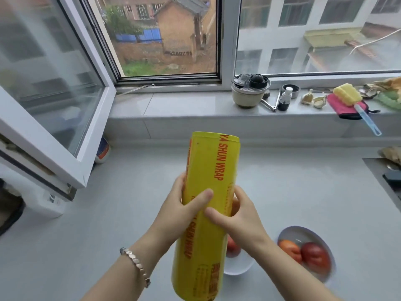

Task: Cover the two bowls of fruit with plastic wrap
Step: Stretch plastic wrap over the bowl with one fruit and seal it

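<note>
Both hands hold the yellow wrap roll (208, 205) upright above the bench (86, 224): left hand (180, 213) curled round it, right hand (236, 216) pinching its surface, probably hunting the film's edge. Two fruit bowls, one (238, 266) partly hidden, another (308, 237) beside it, sit uncovered below.

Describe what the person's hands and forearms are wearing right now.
No sleeves or gloves show: the left hand and right hand are bare, with no rings visible. A rose-gold link bracelet of faceted metal segments circles the left wrist.
</note>
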Demonstrator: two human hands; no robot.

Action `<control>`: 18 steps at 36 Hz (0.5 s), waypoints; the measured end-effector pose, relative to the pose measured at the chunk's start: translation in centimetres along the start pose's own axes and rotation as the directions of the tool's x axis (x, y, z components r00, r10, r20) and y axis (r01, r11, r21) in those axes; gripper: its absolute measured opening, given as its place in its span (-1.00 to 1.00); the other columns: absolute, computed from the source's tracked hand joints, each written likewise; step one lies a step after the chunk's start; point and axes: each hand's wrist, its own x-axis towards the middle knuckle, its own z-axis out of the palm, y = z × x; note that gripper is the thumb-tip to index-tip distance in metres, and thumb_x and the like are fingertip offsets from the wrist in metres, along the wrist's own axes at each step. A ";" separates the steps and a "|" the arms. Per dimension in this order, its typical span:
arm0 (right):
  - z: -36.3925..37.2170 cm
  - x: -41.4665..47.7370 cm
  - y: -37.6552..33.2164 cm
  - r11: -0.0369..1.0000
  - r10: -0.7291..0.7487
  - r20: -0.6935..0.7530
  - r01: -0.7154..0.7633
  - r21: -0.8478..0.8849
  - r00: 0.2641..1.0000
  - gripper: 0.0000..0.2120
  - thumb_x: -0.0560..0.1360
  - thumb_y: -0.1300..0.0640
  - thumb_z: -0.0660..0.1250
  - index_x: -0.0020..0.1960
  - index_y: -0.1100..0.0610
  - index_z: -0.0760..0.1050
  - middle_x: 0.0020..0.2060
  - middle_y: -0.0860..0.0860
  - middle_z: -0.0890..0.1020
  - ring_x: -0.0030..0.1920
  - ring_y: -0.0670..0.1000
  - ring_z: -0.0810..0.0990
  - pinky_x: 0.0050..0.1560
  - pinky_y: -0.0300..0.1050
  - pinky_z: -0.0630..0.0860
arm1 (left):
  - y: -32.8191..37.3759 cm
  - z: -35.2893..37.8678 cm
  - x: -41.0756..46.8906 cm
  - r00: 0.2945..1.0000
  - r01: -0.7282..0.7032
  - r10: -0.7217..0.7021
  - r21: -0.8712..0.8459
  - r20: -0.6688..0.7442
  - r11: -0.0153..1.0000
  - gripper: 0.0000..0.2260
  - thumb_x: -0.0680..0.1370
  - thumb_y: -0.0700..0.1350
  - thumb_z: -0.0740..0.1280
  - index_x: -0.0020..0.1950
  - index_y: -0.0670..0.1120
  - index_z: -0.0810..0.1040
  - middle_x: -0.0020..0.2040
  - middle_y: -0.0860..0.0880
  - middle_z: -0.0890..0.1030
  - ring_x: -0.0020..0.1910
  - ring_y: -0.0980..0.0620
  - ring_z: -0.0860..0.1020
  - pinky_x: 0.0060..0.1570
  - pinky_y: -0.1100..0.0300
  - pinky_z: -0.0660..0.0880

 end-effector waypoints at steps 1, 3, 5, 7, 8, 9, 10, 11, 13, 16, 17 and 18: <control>-0.3 -0.4 0.0 0.998 0.035 -0.015 -0.035 0.049 0.999 -0.59 0.31 0.29 0.50 0.09 0.13 0.45 -0.23 -0.04 0.69 -0.25 -0.13 0.68 -0.35 -0.33 0.54 | -0.9 0.2 -0.2 0.997 0.055 -0.054 -0.009 0.053 0.998 -0.43 0.36 0.10 0.44 0.31 0.00 0.37 0.10 0.03 0.63 0.00 0.08 0.64 -0.15 0.22 0.58; -1.0 -0.9 0.3 0.995 0.099 -0.035 -0.098 0.034 0.994 -0.61 0.31 0.12 0.48 0.09 0.08 0.45 -0.16 -0.06 0.66 -0.25 -0.16 0.67 -0.40 -0.33 0.53 | -2.3 0.5 -0.4 0.981 0.138 -0.135 -0.012 0.139 0.990 -0.42 0.33 0.12 0.44 0.29 0.02 0.38 0.10 0.00 0.64 0.02 -0.01 0.64 -0.08 0.09 0.60; -1.8 -1.2 1.1 0.979 0.166 -0.034 -0.169 -0.111 0.986 -0.61 0.32 -0.04 0.46 0.09 -0.04 0.45 -0.10 -0.07 0.65 -0.22 -0.16 0.67 -0.40 -0.28 0.55 | -3.3 0.8 -0.5 0.967 0.199 -0.190 -0.037 0.171 0.979 -0.34 0.23 0.14 0.47 0.28 0.01 0.39 0.09 -0.03 0.65 0.02 -0.08 0.64 -0.04 -0.01 0.60; -2.9 -1.3 1.9 0.944 0.179 -0.053 -0.187 -0.272 0.982 -0.74 0.39 -0.08 0.41 0.05 -0.09 0.47 -0.08 -0.09 0.65 -0.15 -0.12 0.67 -0.26 -0.20 0.60 | -4.1 1.3 -0.7 0.959 0.245 -0.232 -0.071 0.162 0.967 -0.27 0.17 0.15 0.48 0.28 -0.02 0.39 0.08 -0.06 0.66 0.01 -0.12 0.65 -0.07 -0.03 0.60; -3.6 -1.2 2.2 0.933 0.146 -0.068 -0.160 -0.323 0.987 -0.79 0.42 -0.05 0.38 0.04 -0.08 0.50 -0.08 -0.09 0.66 -0.12 -0.08 0.66 -0.18 -0.19 0.60 | -4.5 1.5 -0.8 0.956 0.262 -0.247 -0.079 0.158 0.962 -0.24 0.16 0.16 0.50 0.29 -0.03 0.38 0.08 -0.07 0.65 0.01 -0.13 0.64 -0.07 -0.04 0.60; -4.3 -1.2 2.4 0.928 0.104 -0.094 -0.130 -0.348 0.990 -0.81 0.44 -0.02 0.36 0.04 -0.06 0.52 -0.08 -0.08 0.65 -0.09 -0.05 0.65 -0.13 -0.22 0.59 | -4.9 1.7 -1.0 0.953 0.274 -0.259 -0.081 0.160 0.958 -0.20 0.14 0.19 0.52 0.30 -0.03 0.37 0.09 -0.08 0.65 0.01 -0.15 0.64 -0.07 -0.05 0.60; -5.0 -1.2 2.5 0.929 0.066 -0.133 -0.110 -0.354 0.989 -0.81 0.44 0.02 0.36 0.05 -0.03 0.51 -0.08 -0.06 0.63 -0.09 -0.04 0.63 -0.13 -0.30 0.56 | -5.3 1.8 -1.2 0.950 0.284 -0.269 -0.077 0.162 0.956 -0.16 0.11 0.22 0.54 0.30 -0.03 0.37 0.09 -0.08 0.65 0.01 -0.15 0.64 -0.08 -0.06 0.60; -5.6 -1.2 2.5 0.931 0.037 -0.184 -0.101 -0.352 0.982 -0.78 0.44 0.05 0.38 0.07 -0.01 0.50 -0.07 -0.05 0.61 -0.10 -0.07 0.61 -0.16 -0.36 0.53 | -5.6 1.9 -1.4 0.947 0.292 -0.278 -0.070 0.159 0.954 -0.13 0.06 0.26 0.55 0.28 -0.01 0.38 0.07 -0.07 0.65 0.00 -0.14 0.64 -0.10 -0.04 0.60; -6.8 -1.1 2.4 0.941 0.009 -0.261 -0.097 -0.325 0.965 -0.71 0.42 0.09 0.41 0.11 0.01 0.47 -0.06 -0.04 0.60 -0.08 -0.10 0.59 -0.15 -0.36 0.52 | -6.2 1.9 -1.8 0.942 0.310 -0.300 -0.051 0.148 0.949 -0.12 0.01 0.27 0.56 0.25 0.02 0.39 0.02 -0.03 0.67 -0.03 -0.11 0.66 -0.15 0.01 0.61; -7.5 -0.7 2.4 0.958 0.033 -0.262 -0.106 -0.268 0.964 -0.70 0.40 0.14 0.43 0.12 0.06 0.49 -0.07 -0.01 0.61 -0.10 -0.05 0.60 -0.03 -0.17 0.55 | -7.1 2.0 -2.2 0.936 0.326 -0.321 -0.018 0.144 0.945 -0.21 0.07 0.17 0.53 0.26 0.04 0.39 0.03 -0.04 0.67 -0.05 -0.09 0.66 -0.14 0.00 0.61; -7.4 -0.6 2.4 0.960 0.037 -0.252 -0.105 -0.261 0.967 -0.72 0.40 0.16 0.43 0.09 0.07 0.50 -0.09 -0.02 0.62 -0.10 -0.06 0.61 -0.03 -0.18 0.55 | -7.2 2.1 -2.4 0.936 0.324 -0.320 0.000 0.144 0.946 -0.22 0.08 0.17 0.52 0.26 0.06 0.39 0.04 -0.03 0.66 -0.04 -0.08 0.66 -0.13 0.00 0.62; -7.3 -0.5 2.6 0.962 0.037 -0.248 -0.101 -0.252 0.968 -0.76 0.39 0.18 0.44 0.04 0.06 0.52 -0.11 -0.02 0.63 -0.11 -0.05 0.61 -0.03 -0.20 0.55 | -7.4 2.2 -2.5 0.937 0.319 -0.319 0.020 0.141 0.947 -0.21 0.08 0.17 0.52 0.27 0.08 0.38 0.05 -0.03 0.65 -0.04 -0.07 0.66 -0.12 -0.01 0.62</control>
